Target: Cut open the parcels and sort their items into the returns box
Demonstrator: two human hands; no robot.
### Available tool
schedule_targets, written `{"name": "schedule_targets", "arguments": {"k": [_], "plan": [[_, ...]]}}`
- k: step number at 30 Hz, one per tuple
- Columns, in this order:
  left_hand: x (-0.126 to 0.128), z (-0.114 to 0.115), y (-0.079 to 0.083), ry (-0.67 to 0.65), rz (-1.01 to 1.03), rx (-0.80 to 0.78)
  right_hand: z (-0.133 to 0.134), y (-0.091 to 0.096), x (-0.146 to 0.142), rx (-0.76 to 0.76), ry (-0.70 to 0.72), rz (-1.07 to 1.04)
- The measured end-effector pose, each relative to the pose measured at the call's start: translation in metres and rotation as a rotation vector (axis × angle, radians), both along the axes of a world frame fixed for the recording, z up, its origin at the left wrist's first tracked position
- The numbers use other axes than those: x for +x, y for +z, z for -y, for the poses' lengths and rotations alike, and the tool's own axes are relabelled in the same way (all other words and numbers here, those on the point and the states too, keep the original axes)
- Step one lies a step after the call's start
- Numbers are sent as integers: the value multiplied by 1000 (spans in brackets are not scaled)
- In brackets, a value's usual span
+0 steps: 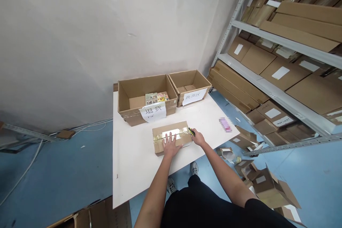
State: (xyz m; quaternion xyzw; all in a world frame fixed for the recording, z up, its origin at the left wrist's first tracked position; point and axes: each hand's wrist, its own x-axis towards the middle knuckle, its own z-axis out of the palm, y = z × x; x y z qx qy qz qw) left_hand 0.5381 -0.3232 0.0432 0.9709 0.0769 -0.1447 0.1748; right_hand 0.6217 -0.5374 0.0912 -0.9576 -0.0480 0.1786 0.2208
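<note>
A taped cardboard box (159,145) with a white label on top lies on the white table (128,171). My left hand (170,146) rests flat on the box's top, fingers spread. At the box's right end my right hand (198,137) is closed around a black and yellow box cutter (191,131). The cutter's tip is close to the end of the tape seam; whether it touches the tape I cannot tell. Behind the box stand two open cartons with paper signs, a larger left carton (125,115) holding colourful printed packages (151,98) and a smaller right carton (179,100).
A blurred pink item (225,124) lies near the table's right edge. To the right, a metal shelving rack (283,94) is stacked with cardboard boxes. Opened boxes (269,187) litter the blue floor beside the table. A wall (107,35) rises behind it.
</note>
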Motion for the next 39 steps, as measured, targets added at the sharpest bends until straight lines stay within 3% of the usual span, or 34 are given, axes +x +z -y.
{"name": "schedule_targets", "arguments": {"k": [8,18,24,35,39], "plan": [[-2,-1,2,-11,33,-16,-5,9,-3,16,7,12],[-1,0,0,6,25,-23,-29,23,-13,-252,91,-27],[-1,0,3,20,30,-24,-29,30,-25,-302,124,-65],[-3,0,1,20,64,-8,-4,30,-34,-211,118,-146],[-3,-2,3,21,54,-9,29,16,-43,48,-25,-111]]}}
